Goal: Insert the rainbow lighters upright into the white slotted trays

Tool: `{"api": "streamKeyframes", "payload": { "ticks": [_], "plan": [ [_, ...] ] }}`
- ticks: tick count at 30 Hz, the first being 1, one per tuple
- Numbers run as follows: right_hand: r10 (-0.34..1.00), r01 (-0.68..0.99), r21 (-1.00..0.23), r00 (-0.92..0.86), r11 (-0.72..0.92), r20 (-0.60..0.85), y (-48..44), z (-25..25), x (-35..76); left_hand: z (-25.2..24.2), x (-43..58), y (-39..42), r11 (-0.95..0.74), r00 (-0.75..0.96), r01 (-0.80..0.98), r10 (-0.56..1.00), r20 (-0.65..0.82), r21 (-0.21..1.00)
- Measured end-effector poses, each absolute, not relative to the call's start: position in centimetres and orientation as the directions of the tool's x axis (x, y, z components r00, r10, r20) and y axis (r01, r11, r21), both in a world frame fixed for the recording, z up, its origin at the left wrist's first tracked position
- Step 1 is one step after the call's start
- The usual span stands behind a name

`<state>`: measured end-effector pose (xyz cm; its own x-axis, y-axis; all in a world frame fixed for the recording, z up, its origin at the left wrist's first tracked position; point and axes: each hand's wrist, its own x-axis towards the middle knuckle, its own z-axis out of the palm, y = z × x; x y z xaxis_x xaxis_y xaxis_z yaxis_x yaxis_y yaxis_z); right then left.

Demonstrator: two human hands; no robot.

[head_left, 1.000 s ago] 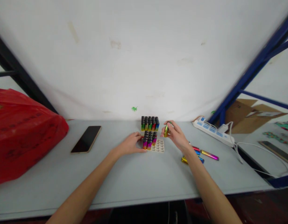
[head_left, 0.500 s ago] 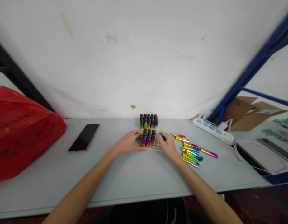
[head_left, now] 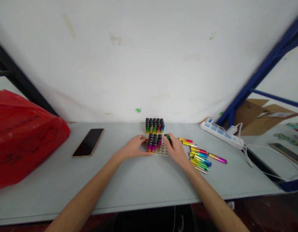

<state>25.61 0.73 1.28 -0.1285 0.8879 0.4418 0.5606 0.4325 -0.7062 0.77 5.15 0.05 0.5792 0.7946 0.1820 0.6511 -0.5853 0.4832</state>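
Note:
A pale tray with rows of slots [head_left: 163, 150] lies in front of me. Upright lighters [head_left: 152, 145] with black tops and purple-orange bodies fill its left part, while slots on its right side show bare. My left hand [head_left: 134, 147] grips the tray's left side, thumb at the front corner and fingers further back. Pinched in my right hand [head_left: 175, 149] is a green lighter [head_left: 168, 138], over the tray's back right; the fingers hide most of it. Directly behind stands a block of upright lighters [head_left: 154, 126] in several colours.
Loose shiny lighters [head_left: 199, 158] lie to the right of my right hand. A white power strip [head_left: 221, 133] with cables sits at the back right. On the left are a phone [head_left: 88, 142] and a red plastic bag [head_left: 28, 138]. A wall rises behind the table.
My right hand has shifted slightly up and back with the green lighter, which now looks more upright. My left hand stays at the tray's left side.

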Motion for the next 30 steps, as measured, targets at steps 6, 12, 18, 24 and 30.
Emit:
{"api": "streamKeyframes", "payload": {
  "ticks": [6, 12, 18, 24, 30],
  "plan": [
    [0.801, 0.656, -0.503, -0.284, 0.564, 0.527, 1.0, 1.5, 26.5, 0.0, 0.7, 5.2, -0.591, 0.581, 0.640, 0.791, 0.194, 0.492],
    [0.804, 0.752, -0.378, -0.330, 0.541, 0.495, 1.2, 0.9, 26.8, 0.1, 0.7, 5.3, -0.601, 0.589, 0.642, 0.784, 0.196, 0.475],
    [0.761, 0.760, -0.286, -0.389, 0.583, 0.519, 1.6, 0.1, 26.5, -0.2, 0.7, 5.3, -0.606, 0.587, 0.636, 0.782, 0.210, 0.478],
    [0.794, 0.856, -0.142, -0.384, 0.498, 0.471, 1.7, -0.8, 26.2, -0.1, 0.7, 5.1, -0.600, 0.584, 0.638, 0.786, 0.205, 0.484],
    [0.824, 0.846, -0.155, -0.429, 0.510, 0.370, 1.2, -0.3, 26.3, 0.0, 0.7, 5.1, -0.597, 0.587, 0.639, 0.786, 0.195, 0.485]
  ]
}}
